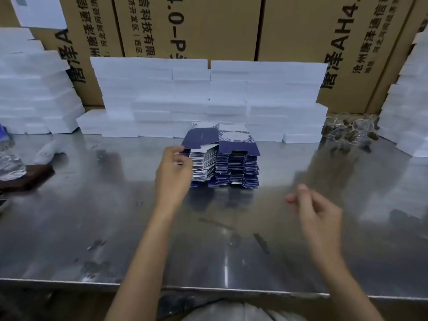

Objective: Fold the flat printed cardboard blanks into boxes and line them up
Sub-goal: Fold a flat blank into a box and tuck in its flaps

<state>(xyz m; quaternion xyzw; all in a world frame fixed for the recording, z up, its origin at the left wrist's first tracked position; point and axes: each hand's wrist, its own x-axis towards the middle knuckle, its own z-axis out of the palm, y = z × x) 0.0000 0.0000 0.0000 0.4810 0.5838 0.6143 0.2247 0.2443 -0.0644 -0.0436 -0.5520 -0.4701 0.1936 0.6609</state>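
The left hand [173, 167] touches the stack of blanks [223, 158]; the right hand [315, 209] hovers loosely curled.

Steel worktop [231, 239], shiny, smudged. Past the left hand [172, 172], white foam blocks [208, 96] stacked in a wall at the back edge; more white foam stacks [34, 89] far left of it, and another white stack [410, 100] well right of the right hand [317, 212]. Brown printed cartons [220, 26] stand upright behind the foam. Clear plastic bottle [10, 158] far left of the left hand, beside a dark flat object [27, 177]. Small dark bits [347, 133] scattered beyond the right hand, unclear what.
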